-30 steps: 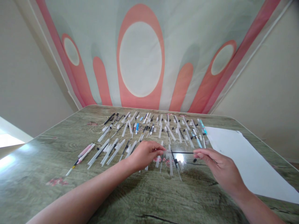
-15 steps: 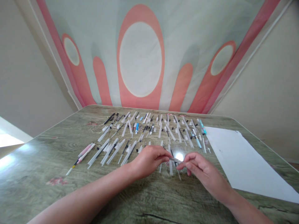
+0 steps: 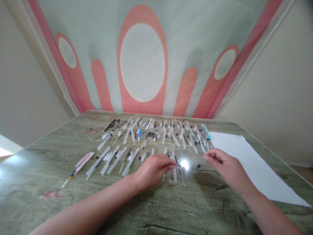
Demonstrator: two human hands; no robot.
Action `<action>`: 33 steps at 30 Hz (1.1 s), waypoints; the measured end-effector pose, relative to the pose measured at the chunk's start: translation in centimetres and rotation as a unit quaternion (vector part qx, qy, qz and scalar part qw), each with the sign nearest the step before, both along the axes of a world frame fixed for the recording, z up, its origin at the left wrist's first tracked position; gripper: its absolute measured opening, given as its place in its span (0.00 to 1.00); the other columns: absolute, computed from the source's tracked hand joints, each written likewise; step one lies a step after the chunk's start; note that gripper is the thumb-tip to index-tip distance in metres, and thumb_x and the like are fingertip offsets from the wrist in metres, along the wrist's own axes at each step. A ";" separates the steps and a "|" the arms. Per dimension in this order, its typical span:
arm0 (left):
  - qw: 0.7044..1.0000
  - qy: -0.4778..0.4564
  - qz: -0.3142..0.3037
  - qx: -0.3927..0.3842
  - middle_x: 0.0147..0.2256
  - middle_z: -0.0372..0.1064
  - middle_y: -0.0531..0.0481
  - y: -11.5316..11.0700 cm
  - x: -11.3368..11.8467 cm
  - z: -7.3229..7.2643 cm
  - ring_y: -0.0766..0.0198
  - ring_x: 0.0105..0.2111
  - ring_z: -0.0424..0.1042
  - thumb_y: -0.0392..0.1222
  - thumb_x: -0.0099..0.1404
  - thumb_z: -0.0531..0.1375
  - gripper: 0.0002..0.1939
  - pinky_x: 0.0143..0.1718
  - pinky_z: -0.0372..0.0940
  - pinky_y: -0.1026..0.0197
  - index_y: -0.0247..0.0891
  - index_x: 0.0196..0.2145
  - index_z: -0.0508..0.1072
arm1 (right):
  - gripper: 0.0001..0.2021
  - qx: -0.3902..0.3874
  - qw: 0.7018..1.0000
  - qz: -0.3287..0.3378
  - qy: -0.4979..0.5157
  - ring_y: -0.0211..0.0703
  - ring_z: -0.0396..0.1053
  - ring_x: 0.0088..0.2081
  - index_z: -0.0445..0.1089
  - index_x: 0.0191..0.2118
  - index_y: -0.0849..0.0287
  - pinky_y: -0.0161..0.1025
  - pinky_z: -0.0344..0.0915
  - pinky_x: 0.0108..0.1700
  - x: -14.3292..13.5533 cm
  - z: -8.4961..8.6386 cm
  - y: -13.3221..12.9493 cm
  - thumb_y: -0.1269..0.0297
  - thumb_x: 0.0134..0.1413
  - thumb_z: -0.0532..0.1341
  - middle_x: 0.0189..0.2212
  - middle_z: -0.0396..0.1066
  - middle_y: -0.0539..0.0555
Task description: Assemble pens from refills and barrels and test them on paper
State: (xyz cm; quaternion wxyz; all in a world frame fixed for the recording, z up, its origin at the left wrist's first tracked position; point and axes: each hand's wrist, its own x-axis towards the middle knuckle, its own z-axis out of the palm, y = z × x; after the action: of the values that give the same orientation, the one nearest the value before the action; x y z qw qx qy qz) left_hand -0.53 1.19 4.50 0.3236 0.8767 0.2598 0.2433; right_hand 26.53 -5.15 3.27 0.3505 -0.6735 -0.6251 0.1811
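Observation:
My left hand (image 3: 156, 169) is closed, its thumb and fingertips pinching a short translucent plastic pen part (image 3: 180, 167). Beneath that part, clear pen barrels (image 3: 174, 174) and a dark refill (image 3: 183, 181) lie on the table, partly covered by the hand. My right hand (image 3: 221, 161) is off to the right with its fingers drawn together in a pinch, beside a light-blue and white pen (image 3: 201, 144). Whatever its fingertips hold, if anything, is hidden. Between the hands a small black plug (image 3: 199, 166) rests on the wood.
Rows of clear barrels (image 3: 117, 160), refills, caps and small black plugs spread over the wood-patterned table (image 3: 110, 202). Pink and white pen parts (image 3: 83, 162) lie at the left. A large white paper sheet (image 3: 251, 169) covers the right side. A patterned cloth (image 3: 176, 19) hangs behind.
The hands have moved apart: my right hand has gone right and away from me toward the pens near the paper. My left hand still pinches the translucent part. The black plug now shows between them.

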 end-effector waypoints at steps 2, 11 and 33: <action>1.000 0.000 0.005 0.000 0.33 0.73 0.46 0.1 0.0 -0.2 0.62 0.34 0.70 0.41 0.65 0.53 0.12 0.37 0.61 0.62 0.41 0.39 0.76 | 0.11 -0.024 0.999 0.019 -0.034 0.42 0.69 0.31 0.71 0.38 0.53 0.37 0.64 0.33 1.3 -0.8 0.6 0.55 0.52 0.59 0.29 0.73 0.49; 1.000 -0.012 0.014 -0.012 0.34 0.73 0.46 0.0 0.0 -0.5 0.61 0.35 0.70 0.41 0.65 0.53 0.12 0.37 0.60 0.62 0.41 0.40 0.76 | 0.10 -0.054 0.993 0.105 -0.016 0.43 0.69 0.32 0.73 0.34 0.54 0.40 0.65 0.35 0.4 -2.6 1.2 0.55 0.52 0.59 0.29 0.72 0.50; 0.999 -0.013 0.022 -0.037 0.35 0.73 0.47 -0.9 0.5 0.1 0.62 0.35 0.71 0.42 0.65 0.54 0.12 0.39 0.61 0.63 0.40 0.39 0.76 | 0.06 -0.007 0.991 0.117 0.057 0.40 0.72 0.33 0.70 0.36 0.53 0.35 0.66 0.37 -5.0 0.1 -1.7 0.59 0.54 0.61 0.30 0.74 0.48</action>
State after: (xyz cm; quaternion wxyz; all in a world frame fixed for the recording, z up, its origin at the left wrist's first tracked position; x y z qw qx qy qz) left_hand 0.00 0.27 4.59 0.3540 0.8550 0.2833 0.2517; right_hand 21.50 -6.88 3.32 0.3574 -0.5866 -0.6773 0.2636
